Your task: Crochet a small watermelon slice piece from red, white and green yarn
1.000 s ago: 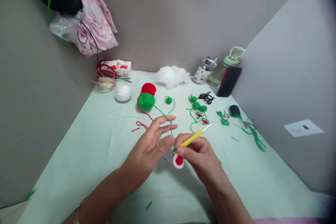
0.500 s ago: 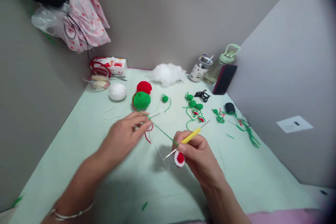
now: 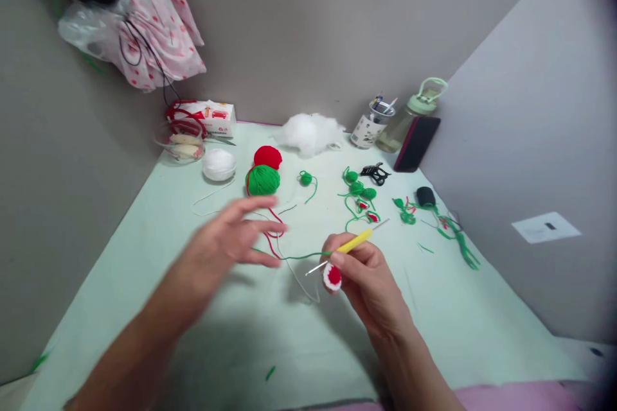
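Note:
My right hand (image 3: 364, 276) is closed around the yellow handle of a crochet hook (image 3: 354, 241). Pinched in the same hand, a small round red-and-white crochet piece (image 3: 332, 277) hangs below the hook's metal shaft. A strand of green yarn (image 3: 303, 257) runs left from those fingertips toward my left hand (image 3: 226, 237). That hand is slightly blurred, its fingers spread apart; the strand passes near its lower finger, and no grip on it shows. Behind it lie a green yarn ball (image 3: 263, 180), a red yarn ball (image 3: 268, 157) and a white yarn ball (image 3: 218, 165).
White stuffing (image 3: 312, 133) lies at the back, near a pen cup (image 3: 369, 130), a bottle (image 3: 398, 128) and a leaning phone (image 3: 417, 144). Small green crochet pieces (image 3: 357, 189), a black claw clip (image 3: 376, 174) and yarn scraps (image 3: 460, 241) lie right. A bowl (image 3: 180, 144) stands left.
My left hand has let go of the green yarn and spread its fingers. The strand, taut before, now sags. My right hand stays nearly in place with the hook and crochet piece.

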